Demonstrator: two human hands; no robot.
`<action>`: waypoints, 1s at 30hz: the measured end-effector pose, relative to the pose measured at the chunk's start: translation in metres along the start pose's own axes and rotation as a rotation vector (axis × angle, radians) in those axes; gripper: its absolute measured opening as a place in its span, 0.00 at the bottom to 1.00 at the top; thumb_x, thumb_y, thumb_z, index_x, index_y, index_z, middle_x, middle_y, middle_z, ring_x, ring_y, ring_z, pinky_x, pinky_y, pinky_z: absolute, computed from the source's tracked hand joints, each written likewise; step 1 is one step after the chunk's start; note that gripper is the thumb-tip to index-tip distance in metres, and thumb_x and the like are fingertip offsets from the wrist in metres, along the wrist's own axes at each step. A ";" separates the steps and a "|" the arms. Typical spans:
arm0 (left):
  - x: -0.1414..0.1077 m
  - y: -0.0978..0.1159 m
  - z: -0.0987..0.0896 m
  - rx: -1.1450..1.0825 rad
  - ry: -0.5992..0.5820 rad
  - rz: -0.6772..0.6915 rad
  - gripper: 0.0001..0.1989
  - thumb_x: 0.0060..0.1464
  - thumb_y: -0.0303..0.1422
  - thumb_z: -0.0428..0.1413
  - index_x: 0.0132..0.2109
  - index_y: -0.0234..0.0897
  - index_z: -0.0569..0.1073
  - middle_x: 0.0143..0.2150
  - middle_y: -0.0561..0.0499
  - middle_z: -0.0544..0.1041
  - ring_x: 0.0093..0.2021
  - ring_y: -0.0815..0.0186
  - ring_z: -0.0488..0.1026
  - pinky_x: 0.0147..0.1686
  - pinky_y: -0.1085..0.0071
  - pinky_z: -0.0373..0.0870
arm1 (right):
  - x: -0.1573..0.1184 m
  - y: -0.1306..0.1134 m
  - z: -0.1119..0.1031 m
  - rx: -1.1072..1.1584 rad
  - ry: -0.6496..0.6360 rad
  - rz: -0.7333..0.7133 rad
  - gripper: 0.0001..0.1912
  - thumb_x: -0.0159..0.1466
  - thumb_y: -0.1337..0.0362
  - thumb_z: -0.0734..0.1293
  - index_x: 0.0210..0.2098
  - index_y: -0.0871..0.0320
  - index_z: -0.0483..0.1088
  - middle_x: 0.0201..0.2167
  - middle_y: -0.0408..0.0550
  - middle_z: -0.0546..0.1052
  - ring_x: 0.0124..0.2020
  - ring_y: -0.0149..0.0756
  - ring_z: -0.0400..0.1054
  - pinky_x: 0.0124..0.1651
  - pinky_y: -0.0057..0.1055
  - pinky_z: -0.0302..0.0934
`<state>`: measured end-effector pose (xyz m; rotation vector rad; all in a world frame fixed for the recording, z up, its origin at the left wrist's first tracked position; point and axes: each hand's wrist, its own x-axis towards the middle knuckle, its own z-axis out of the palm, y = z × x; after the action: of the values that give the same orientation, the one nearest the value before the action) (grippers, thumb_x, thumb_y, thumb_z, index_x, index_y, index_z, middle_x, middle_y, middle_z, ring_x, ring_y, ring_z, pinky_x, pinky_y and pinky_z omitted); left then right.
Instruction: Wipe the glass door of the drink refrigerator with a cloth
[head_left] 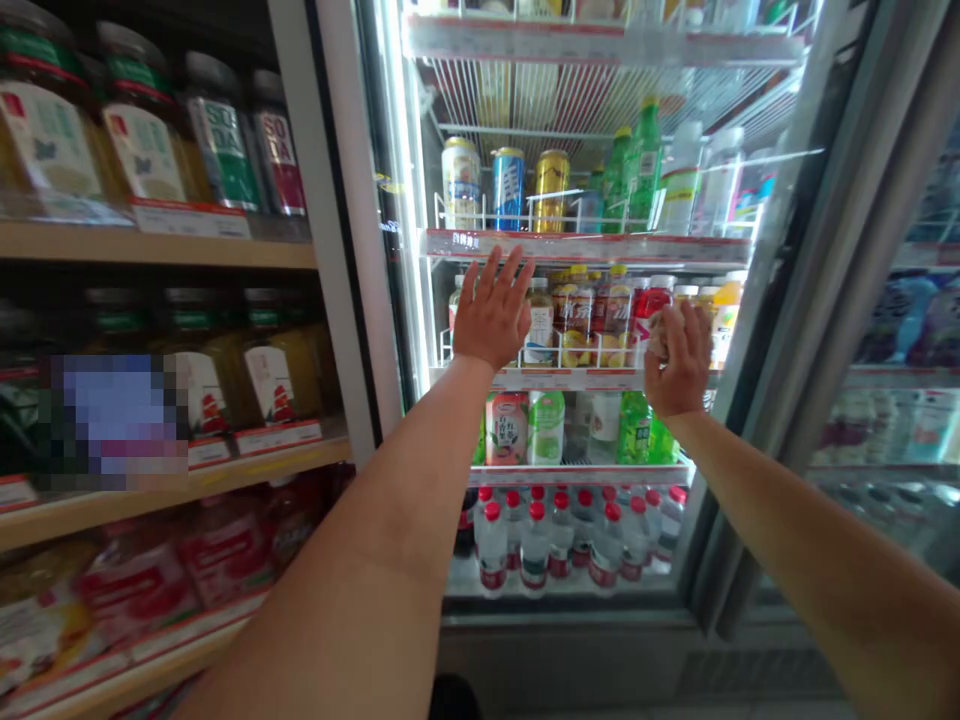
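Note:
My left hand (495,315) is stretched out flat, fingers spread, in front of the lit drinks fridge (589,380). It holds nothing; whether it touches the glass I cannot tell. Behind it are a shelf rail (585,247) and several bottles (574,310). To the right, my right hand (684,365) has its fingers curled round a crumpled light-brown wad (660,337), perhaps cloth or paper. Red-capped and orange juice bottles stand on the shelf behind that hand. Above my left hand, a blue can (508,188) and a gold can (553,190) stand upright behind a wire guard.
A wooden shelf (172,245) with bottled drinks runs along the left, close to my left arm. Red-capped water bottles (535,545) fill the fridge's bottom. Green-labelled bottles (636,430) stand above them. A metal door frame (795,330) and another fridge are on the right.

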<state>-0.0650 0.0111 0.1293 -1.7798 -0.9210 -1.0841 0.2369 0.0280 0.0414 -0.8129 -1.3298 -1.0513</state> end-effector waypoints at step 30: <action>-0.001 -0.001 0.002 -0.024 0.053 0.017 0.31 0.66 0.32 0.48 0.74 0.41 0.57 0.76 0.49 0.54 0.77 0.56 0.43 0.76 0.49 0.38 | -0.055 0.048 -0.027 -0.021 -0.048 0.179 0.33 0.68 0.66 0.60 0.72 0.58 0.56 0.73 0.60 0.57 0.74 0.55 0.49 0.72 0.64 0.47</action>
<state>-0.0657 0.0127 0.1279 -1.7670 -0.8628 -1.1300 0.2945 0.0266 -0.0114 -0.9600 -1.2629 -0.9107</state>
